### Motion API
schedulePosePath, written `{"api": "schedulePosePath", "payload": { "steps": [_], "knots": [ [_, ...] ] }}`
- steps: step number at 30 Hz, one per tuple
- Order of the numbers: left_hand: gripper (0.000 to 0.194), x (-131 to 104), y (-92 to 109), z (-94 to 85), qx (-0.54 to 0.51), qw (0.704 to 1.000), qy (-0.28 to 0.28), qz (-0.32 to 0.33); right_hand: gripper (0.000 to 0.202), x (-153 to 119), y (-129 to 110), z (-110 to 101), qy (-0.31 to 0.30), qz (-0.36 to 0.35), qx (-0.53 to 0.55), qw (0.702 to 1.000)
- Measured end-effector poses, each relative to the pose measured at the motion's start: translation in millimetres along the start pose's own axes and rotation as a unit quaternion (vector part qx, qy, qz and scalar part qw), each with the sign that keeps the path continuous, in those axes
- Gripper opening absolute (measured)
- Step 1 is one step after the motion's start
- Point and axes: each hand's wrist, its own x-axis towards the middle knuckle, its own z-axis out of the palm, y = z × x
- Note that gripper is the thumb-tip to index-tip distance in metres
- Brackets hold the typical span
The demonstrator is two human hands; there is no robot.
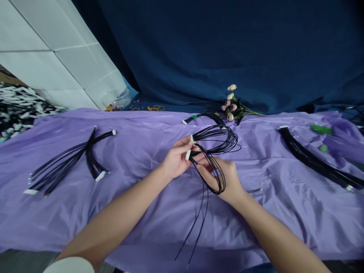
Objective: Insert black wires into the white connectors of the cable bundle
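Between my hands is a black wire harness [227, 141] with white connectors at its ends, its thin wires looped out to the right. My left hand [179, 156] is closed around the connector end, with one white connector [193, 139] by the thumb tip and another white connector [188, 154] just below it. My right hand [221, 175] pinches black wires below the lower connector, and a loop of wire hangs across its fingers. Two loose wires [202, 223] trail down toward the front edge of the cloth. The right fingertips are partly hidden by the wires.
Black cable bundles [66, 163] with white ends lie at the left on the purple cloth [142, 212]. A thick black bundle [309, 157] lies at the right, and another harness [212, 115] behind my hands. Artificial flowers [231, 104] rest near the blue curtain [199, 49].
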Motion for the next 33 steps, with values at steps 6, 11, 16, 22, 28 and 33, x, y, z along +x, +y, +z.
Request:
{"api": "schedulePosePath", "payload": {
  "steps": [6,11,16,22,28,33],
  "knots": [
    [0.005,-0.2,-0.2,0.8,0.021,1.000,-0.021,0.006,0.012,-3.8,2.2,2.6,0.010,0.003,-0.088,0.996],
    [0.007,-0.1,0.4,2.6,0.040,0.999,-0.018,0.008,0.013,-2.9,0.3,3.2,0.035,-0.052,-0.227,0.972],
    [0.009,0.3,-1.1,3.5,0.054,0.998,-0.016,0.020,0.017,0.5,-0.5,1.3,0.068,-0.088,-0.325,0.939],
    [0.009,2.4,-1.7,3.5,0.060,0.998,-0.018,0.015,0.018,9.3,-1.2,-17.9,-0.020,0.024,-0.058,0.998],
    [0.009,2.4,-1.3,3.0,0.056,0.998,-0.026,-0.001,0.018,21.3,1.6,-59.9,-0.083,0.262,0.337,0.901],
    [0.009,3.4,0.6,1.9,0.042,0.999,-0.021,-0.013,0.012,21.7,6.8,-90.0,-0.050,0.293,0.491,0.819]
  ]
}}
